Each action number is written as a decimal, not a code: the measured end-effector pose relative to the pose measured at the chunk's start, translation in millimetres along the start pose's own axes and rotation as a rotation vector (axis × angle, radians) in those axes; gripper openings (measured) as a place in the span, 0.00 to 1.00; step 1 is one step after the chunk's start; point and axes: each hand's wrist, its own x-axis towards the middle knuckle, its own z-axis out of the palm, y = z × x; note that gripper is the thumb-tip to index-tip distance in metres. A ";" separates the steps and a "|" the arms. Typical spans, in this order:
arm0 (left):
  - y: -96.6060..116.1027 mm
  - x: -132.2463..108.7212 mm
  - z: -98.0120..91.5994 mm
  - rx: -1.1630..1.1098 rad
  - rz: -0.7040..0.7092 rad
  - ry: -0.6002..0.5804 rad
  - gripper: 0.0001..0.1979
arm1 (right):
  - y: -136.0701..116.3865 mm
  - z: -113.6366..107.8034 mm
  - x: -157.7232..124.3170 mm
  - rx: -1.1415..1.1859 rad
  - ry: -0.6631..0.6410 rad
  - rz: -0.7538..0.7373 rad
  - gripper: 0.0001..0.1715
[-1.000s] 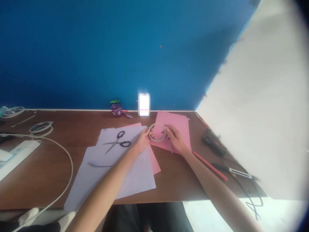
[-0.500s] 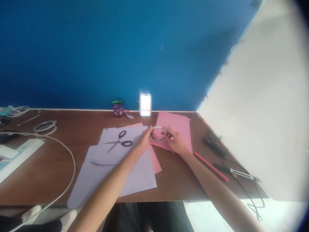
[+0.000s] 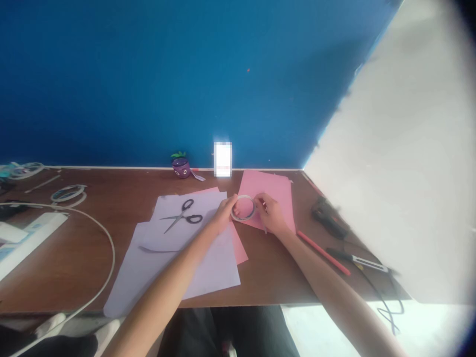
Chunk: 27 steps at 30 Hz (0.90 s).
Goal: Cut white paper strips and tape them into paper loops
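Both hands hold one thin whitish tape roll (image 3: 243, 208) just above the desk. My left hand (image 3: 224, 214) grips its left rim with closed fingers. My right hand (image 3: 270, 214) pinches its right rim, and a thin pen-like stick pokes out below that hand. Under the roll lies a pink sheet (image 3: 267, 197). Left of the hands, black-handled scissors (image 3: 183, 216) rest on pale lilac sheets (image 3: 178, 253), with another pink sheet partly beneath them.
The brown desk (image 3: 74, 253) meets a blue wall. A purple toy (image 3: 180, 164) and a white card (image 3: 222, 159) stand at the back. A white cable (image 3: 100, 233), power strip and tape rolls (image 3: 68, 193) lie left. A red pencil (image 3: 323, 253) and dark tools lie right.
The tape roll has tilted and turned slightly between my fingers, staying over the pink sheet. The view shifted a little; nothing else on the desk moved.
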 end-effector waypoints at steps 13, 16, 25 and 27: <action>13.2 5.1 -9.8 -0.558 -0.117 0.194 0.19 | 42.4 -35.8 9.2 -0.356 0.674 0.037 0.25; 10.7 6.9 -7.7 -0.477 -0.138 0.217 0.20 | 15.7 -16.5 4.2 -0.296 0.384 -0.136 0.25; -6.0 9.3 -4.0 -0.098 -0.033 0.268 0.22 | -26.8 16.1 -11.2 -0.387 -0.143 -0.643 0.21; -5.9 8.1 -2.9 -0.052 -0.041 0.278 0.22 | -22.7 13.4 -11.1 -0.411 -0.084 -0.635 0.16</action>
